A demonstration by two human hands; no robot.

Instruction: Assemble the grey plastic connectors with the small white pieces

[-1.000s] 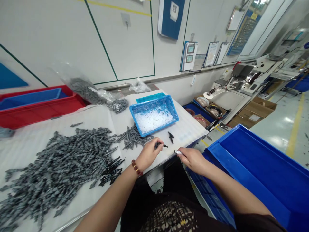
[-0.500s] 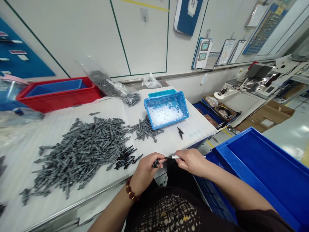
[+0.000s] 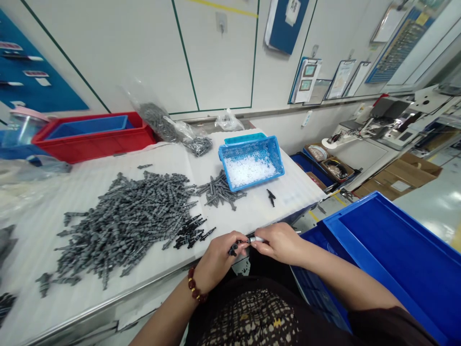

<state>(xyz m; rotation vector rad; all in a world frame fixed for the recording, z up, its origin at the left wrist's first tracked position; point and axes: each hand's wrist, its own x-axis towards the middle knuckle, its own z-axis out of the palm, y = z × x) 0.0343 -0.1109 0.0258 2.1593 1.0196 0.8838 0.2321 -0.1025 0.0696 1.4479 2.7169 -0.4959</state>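
Note:
My left hand (image 3: 219, 258) is closed around a small black plastic part (image 3: 234, 249) at the table's front edge. My right hand (image 3: 280, 243) pinches a thin silvery metal tool (image 3: 255, 239) whose tip meets the black part between the two hands. Just left of my hands lies a small cluster of black parts (image 3: 190, 231). Beyond it spreads a big heap of grey plastic parts (image 3: 126, 221) on the white table (image 3: 90, 293).
A blue basket of small white pieces (image 3: 252, 163) stands at the table's far right, with a small grey pile (image 3: 220, 190) and a lone black part (image 3: 271, 196) beside it. A large blue bin (image 3: 392, 259) sits low right. A red crate (image 3: 93, 137) and a bag of grey parts (image 3: 169, 127) are behind.
My left hand lifted the black part off the table and drew back to the front edge. My right hand brought the metal tool up to it. The view swung left.

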